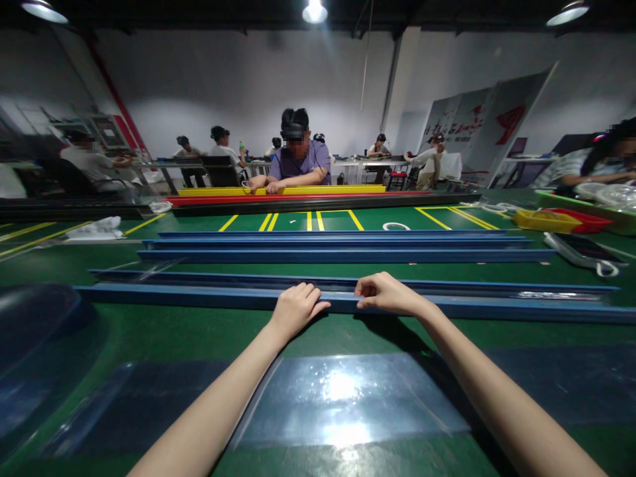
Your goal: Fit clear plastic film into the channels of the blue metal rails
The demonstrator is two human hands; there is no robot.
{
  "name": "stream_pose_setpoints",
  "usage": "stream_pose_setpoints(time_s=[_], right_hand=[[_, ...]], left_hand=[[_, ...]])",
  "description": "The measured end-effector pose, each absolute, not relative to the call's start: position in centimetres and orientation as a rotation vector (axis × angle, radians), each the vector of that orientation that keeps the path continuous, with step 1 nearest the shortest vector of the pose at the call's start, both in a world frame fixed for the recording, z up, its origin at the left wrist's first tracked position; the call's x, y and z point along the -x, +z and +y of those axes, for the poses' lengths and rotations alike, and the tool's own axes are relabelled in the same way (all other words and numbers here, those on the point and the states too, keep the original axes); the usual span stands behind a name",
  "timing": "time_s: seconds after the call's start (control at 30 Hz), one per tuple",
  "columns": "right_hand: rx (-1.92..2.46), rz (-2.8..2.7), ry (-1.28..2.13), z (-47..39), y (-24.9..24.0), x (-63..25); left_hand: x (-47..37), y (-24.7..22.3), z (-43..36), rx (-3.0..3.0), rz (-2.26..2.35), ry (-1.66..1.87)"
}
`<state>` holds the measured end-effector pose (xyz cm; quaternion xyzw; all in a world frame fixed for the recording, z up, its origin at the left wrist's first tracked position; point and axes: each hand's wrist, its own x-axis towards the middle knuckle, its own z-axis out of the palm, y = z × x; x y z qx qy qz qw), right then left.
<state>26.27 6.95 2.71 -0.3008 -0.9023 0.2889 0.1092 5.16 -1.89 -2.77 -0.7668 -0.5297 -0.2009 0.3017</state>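
A long blue channel strip (199,296) lies crosswise on the green table in front of me. My left hand (297,308) rests over its near edge, fingers curled over the top and thumb along the front side. A short way to the right, my right hand (385,293) pinches the same strip's upper edge between thumb and bent fingers. Directly behind runs another blue strip (238,281), close alongside. Nearer to me, a clear plastic sheet (358,397) lies flat beneath my forearms and reflects the lamps.
More blue strips (348,255) lie parallel farther back, then black (318,204) and red ones. Across the table a person (302,159) handles a yellow strip (338,190). A phone (581,250), a yellow tray (546,220) and a white cable ring (396,226) lie toward the right.
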Motion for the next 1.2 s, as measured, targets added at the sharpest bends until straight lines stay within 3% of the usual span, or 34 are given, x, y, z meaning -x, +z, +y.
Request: stream_pose_setpoints(time_s=[0.37,0.63,0.87,1.2], right_hand=[[0.851,-2.626,0.855,6.9,3.0,-26.5],[0.928,-2.392,0.091,8.3,1.4,-26.8],[1.090,-2.493,0.356,9.2,0.3,-27.3],[1.118,-2.498,0.319,9.2,0.3,-27.2]], left_hand=[[-5.1,-2.7,-1.9,2.078,-1.444,-0.508],[-5.0,-2.8,-1.8,2.144,-1.460,-0.523],[-5.0,-2.8,-1.8,2.138,-1.470,-0.515],[-5.1,-2.5,-1.8,2.155,-1.553,-0.481]])
